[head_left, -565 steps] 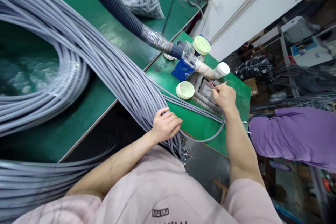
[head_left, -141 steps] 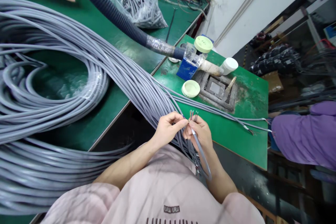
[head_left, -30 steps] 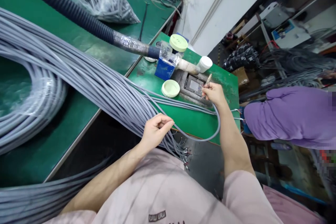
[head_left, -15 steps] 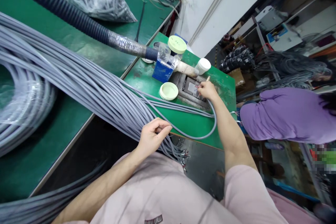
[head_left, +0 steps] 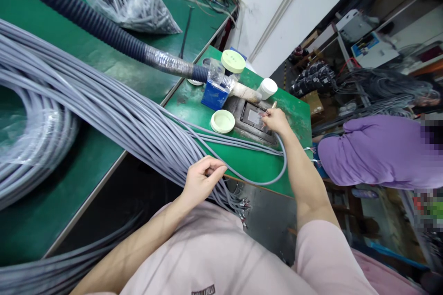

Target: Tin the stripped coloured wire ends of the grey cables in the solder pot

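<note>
My right hand [head_left: 277,120] is closed on the end of a grey cable [head_left: 266,183], over the grey metal pot [head_left: 254,116] set on the green bench. Thin wire ends show at its fingertips above the pot's silvery surface. From that hand the cable loops down and back left to the large bundle of grey cables [head_left: 138,122]. My left hand [head_left: 206,177] lies in front of the bundle, thumb and fingertips pressed together, close to the cable loop. Whatever it pinches, if anything, is too small or hidden to name.
A pale green lid [head_left: 222,121] and a white jar [head_left: 267,87] flank the pot. A black corrugated hose [head_left: 104,27] ends over it, beside a blue box [head_left: 213,95]. A bag of cable pieces [head_left: 131,0] lies behind. A person in purple [head_left: 377,150] is at the right.
The view has shifted slightly. Both hands stay in nearly the same places, the right one still over the pot with the cable end.
</note>
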Tool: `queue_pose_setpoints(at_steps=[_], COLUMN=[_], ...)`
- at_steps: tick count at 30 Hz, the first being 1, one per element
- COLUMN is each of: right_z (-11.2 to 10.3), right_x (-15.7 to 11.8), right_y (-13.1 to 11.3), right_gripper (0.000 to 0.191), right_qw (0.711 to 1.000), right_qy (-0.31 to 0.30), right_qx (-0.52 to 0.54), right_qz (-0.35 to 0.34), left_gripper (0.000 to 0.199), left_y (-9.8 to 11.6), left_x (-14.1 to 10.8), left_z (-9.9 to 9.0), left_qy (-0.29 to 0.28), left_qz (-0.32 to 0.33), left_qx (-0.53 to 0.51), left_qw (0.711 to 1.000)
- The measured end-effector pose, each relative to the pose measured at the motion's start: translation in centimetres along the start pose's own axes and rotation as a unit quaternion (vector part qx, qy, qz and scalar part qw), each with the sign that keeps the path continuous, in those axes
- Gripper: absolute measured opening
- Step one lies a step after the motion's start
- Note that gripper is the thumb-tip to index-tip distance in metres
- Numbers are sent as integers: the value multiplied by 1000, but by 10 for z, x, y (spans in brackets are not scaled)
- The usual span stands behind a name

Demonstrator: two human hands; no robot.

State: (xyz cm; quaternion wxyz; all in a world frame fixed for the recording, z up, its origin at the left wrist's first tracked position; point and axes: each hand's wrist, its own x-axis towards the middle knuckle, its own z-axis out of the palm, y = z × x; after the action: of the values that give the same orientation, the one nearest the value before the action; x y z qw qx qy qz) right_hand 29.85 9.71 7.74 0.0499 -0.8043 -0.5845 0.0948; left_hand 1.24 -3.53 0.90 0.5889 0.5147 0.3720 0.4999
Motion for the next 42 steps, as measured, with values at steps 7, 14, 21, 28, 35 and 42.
queue_pose_setpoints(at_steps=[7, 14, 21, 28, 35, 42], right_z=[-28, -4, 72, 131, 134, 91], right_x=[-82, -219, -331, -391, -382, -309], right_y=[26, 86, 109, 148, 142, 47], right_gripper=[13, 23, 28, 17, 35, 24], right_qw=[904, 734, 678, 845, 911, 928], right_qy=[127, 271, 225, 136, 165, 152], right_qx=[409, 614, 664, 351, 277, 341], right_qz=[10, 102, 222, 380, 258, -12], left_gripper=[17, 13, 14, 16, 17, 16], left_y=[0, 9, -16, -17, -13, -14], left_x=[1, 5, 15, 12, 11, 9], left_z=[0, -4, -10, -7, -7, -7], left_qy=[-3, 7, -80, -74, -72, -70], left_qz=[9, 182, 274, 299, 298, 336], left_qx=[38, 239, 407, 433, 436, 425], left_qw=[999, 954, 868, 847, 846, 837])
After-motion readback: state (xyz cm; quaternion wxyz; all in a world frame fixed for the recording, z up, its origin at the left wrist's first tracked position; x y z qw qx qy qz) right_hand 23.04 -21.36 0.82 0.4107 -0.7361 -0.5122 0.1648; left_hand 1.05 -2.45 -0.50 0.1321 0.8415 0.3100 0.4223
